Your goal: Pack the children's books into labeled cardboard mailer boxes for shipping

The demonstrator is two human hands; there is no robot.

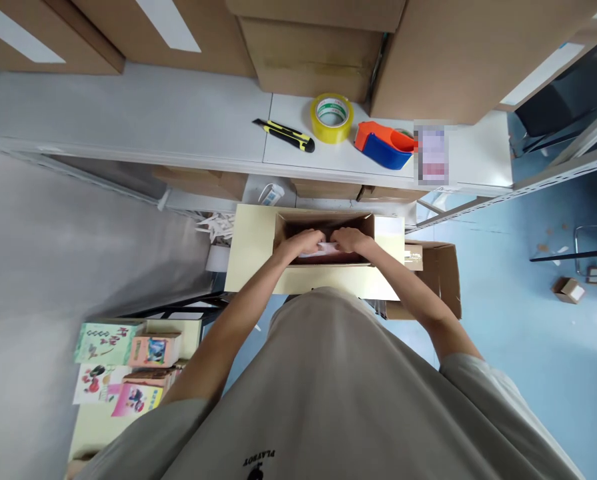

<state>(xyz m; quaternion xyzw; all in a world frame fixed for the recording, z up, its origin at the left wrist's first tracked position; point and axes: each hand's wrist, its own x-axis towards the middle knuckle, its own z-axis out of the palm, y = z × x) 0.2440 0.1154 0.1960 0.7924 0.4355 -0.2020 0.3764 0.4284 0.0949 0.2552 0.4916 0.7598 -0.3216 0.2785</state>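
In front of my body an open cardboard box [283,237] stands on a pale yellow tabletop [253,247]. Both hands reach down into it. My left hand [305,241] is closed on the left end of a whitish, crumpled-looking piece [327,249], perhaps paper or plastic wrap. On its right end, my right hand [349,240] has its fingers curled and closed too. The two hands are a small gap apart, and the whitish piece spans between them. Whatever lies beneath it in the box is dark and cannot be made out.
The shelf [178,113] ahead bears a box cutter [285,135], a yellow tape roll [331,118], an orange-blue tape dispenser [385,145] and large cartons [313,60]. Books [105,341] lie at lower left. An open carton [441,280] stands right of the tabletop.
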